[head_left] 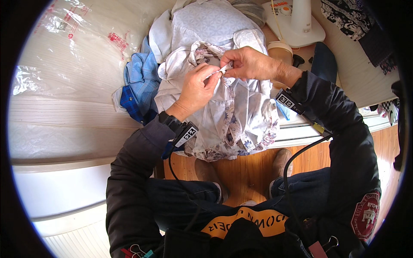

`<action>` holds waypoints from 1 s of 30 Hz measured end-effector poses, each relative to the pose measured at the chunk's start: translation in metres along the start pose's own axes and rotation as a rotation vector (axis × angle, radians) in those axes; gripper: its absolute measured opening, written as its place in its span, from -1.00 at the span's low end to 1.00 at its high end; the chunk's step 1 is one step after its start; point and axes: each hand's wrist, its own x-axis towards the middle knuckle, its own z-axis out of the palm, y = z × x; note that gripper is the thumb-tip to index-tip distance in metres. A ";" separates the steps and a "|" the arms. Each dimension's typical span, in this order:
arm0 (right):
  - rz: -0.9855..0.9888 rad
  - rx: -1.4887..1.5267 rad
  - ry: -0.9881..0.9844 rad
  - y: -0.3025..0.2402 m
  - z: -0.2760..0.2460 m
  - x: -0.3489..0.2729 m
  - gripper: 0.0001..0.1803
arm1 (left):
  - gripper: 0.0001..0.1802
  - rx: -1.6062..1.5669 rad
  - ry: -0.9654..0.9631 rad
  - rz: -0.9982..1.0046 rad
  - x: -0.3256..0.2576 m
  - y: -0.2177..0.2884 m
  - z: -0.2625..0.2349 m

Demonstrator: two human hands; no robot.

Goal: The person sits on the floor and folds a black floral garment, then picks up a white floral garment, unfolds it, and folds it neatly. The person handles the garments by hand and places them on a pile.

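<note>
A white shirt with purple floral trim (251, 112) lies spread over a pile of clothes, its lower edge hanging past the table's front edge. Near its collar, my left hand (198, 85) pinches the placket edge between thumb and fingers. My right hand (249, 64) pinches the same edge just to the right, the fingertips of both hands almost meeting. Whether a button sits between the fingers is too small to tell. Under the shirt, toward the back, is a pale patterned cloth (211, 21). Blue checked shirts (144, 77) stick out at the left of the pile.
Clear plastic sheeting with red print (86, 43) covers the table's left side. At the back right stand a white lamp-like base (297, 30) and a tan cup (280, 53). Dark patterned fabric (348, 19) lies at the far right. Cables run from devices on both my wrists.
</note>
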 end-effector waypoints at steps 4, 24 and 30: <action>0.004 -0.041 0.032 -0.003 -0.001 -0.001 -0.75 | -0.91 0.012 0.052 0.018 0.000 0.000 0.003; -0.274 -0.364 0.192 0.011 0.010 0.000 -0.77 | -0.87 0.115 -0.019 0.046 0.005 -0.003 -0.002; -0.311 -0.357 0.261 0.007 0.014 0.000 -0.81 | -0.82 0.031 -0.101 -0.097 0.006 -0.007 -0.005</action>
